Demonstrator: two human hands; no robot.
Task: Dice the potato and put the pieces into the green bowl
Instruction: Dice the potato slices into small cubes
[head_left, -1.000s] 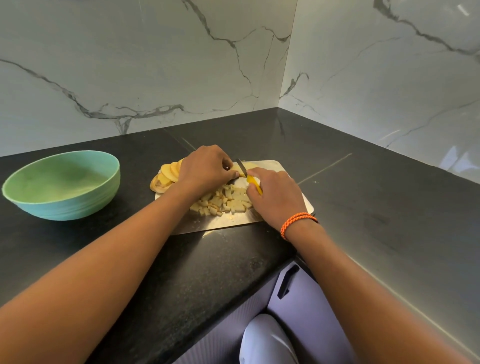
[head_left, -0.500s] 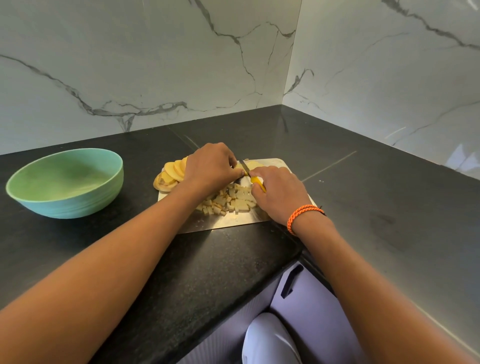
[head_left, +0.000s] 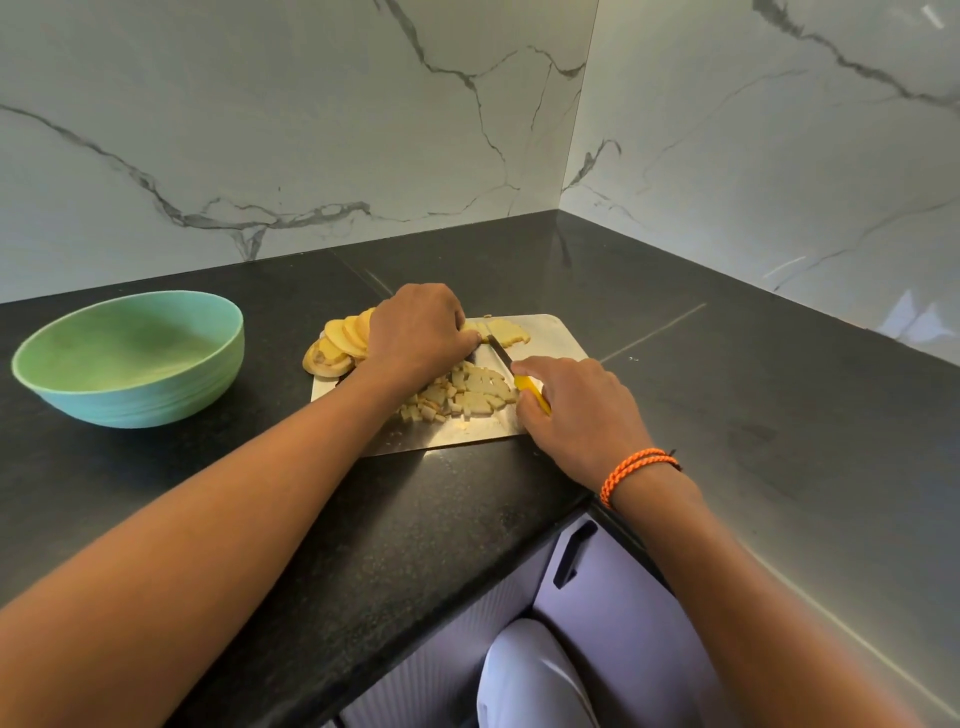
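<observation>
nearest the camera, both forearms reached out over the black counter (head_left: 218, 499) towards the steel cutting board (head_left: 457, 434), whose near edge sat close to the counter's front lip. the right hand (head_left: 576, 410), an orange wristband (head_left: 631, 470) on its wrist, was curled around the yellow handle of the knife (head_left: 530, 387), forefinger laid along the top; the dark blade ran from that hand up and to the left, its tip ending beside the left fingertips. just left of the right hand, in the middle of the board, lay the diced pieces (head_left: 462, 392) in a loose heap. farther on, the left hand (head_left: 415, 332) was arched with bent fingers pressing down on the potato slab (head_left: 501, 331) at the board's far edge; most of what it pinned was hidden under the fingers. the slab's long axis seemed to run left to right, roughly across the blade, so the next cut likely fell just right of the left fingertips, and the right hand was the nearer to the exposed end. left of that hand, a fanned stack of uncut slices (head_left: 340, 343) overhung the board's far-left corner. well apart to the left stood the green bowl (head_left: 130, 384), with no pieces visible in it, so dicing appeared only partly done. the marble wall (head_left: 291, 130) closed the far side.
</observation>
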